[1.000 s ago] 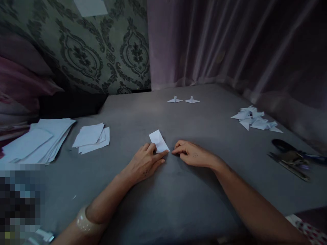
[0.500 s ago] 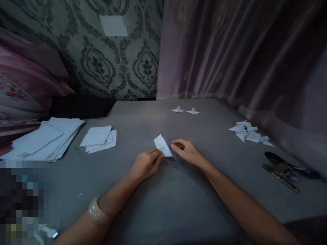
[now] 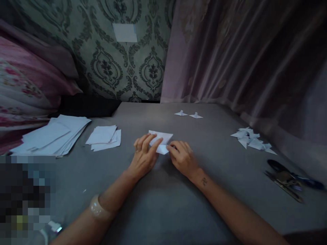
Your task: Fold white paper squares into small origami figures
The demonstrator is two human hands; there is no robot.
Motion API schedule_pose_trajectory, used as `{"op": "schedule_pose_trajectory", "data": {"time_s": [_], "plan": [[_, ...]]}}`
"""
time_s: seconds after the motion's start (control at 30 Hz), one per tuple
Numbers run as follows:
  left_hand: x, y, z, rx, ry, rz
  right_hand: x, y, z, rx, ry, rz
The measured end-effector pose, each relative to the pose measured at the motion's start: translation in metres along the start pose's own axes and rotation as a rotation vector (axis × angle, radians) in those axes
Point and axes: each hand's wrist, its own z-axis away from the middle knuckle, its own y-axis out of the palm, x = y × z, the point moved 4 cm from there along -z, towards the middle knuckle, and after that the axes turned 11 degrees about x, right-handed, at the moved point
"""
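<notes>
At the far left, pink floral fabric [image 3: 22, 81] hangs down beside the surface [image 3: 148, 211]. Just in front of it lies a large stack of white sheets [image 3: 58, 131], loosely fanned, the top sheets askew. Below the stack a corner is pixelated and cannot be read; a small white object [image 3: 55, 226] shows at its edge. Next comes a smaller stack of white paper [image 3: 102, 135], its lower pieces sticking out to the right, well apart from the left hand [image 3: 144, 154].

The left hand, with a pale bangle [image 3: 98, 207] on its forearm, grips the folded paper [image 3: 165, 136] from the left, fingers laid across its face. The folded paper sits between the two hands, just beyond the left palm, one broad flap standing at the back and a narrower folded part towards the person. Whether it touches the surface is hard to tell. The right hand [image 3: 184, 158] is curled, its thumb and forefinger pinching the paper's near right corner.

Farther back and slightly right, two small folded paper figures [image 3: 181, 113] sit side by side. At the right, a pile of similar white folded pieces [image 3: 251, 138] lies overlapping near the curtain [image 3: 204, 58]. Closer to the person rests a cluster of dark tools [image 3: 286, 180], blurred.
</notes>
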Motion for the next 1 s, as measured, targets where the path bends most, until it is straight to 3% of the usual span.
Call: {"op": "schedule_pose_trajectory", "data": {"time_s": [0.1,0.2,0.27,0.57,1.0], "plan": [[-0.006,0.009,0.002,0.124,0.159,-0.051,0.0,0.006,0.002,0.038,-0.084,0.123],[-0.008,0.025,0.004,0.305,0.23,-0.005,-0.004,0.012,0.009,0.179,-0.04,0.1],[-0.008,0.031,0.005,0.359,0.219,0.019,-0.006,0.012,0.016,0.237,0.027,0.043],[-0.008,0.026,0.001,0.388,0.096,0.089,-0.013,0.012,0.033,0.215,0.22,-0.207],[0.001,0.035,-0.004,0.355,-0.139,0.154,-0.023,0.02,0.023,0.245,0.45,-0.343]]}}
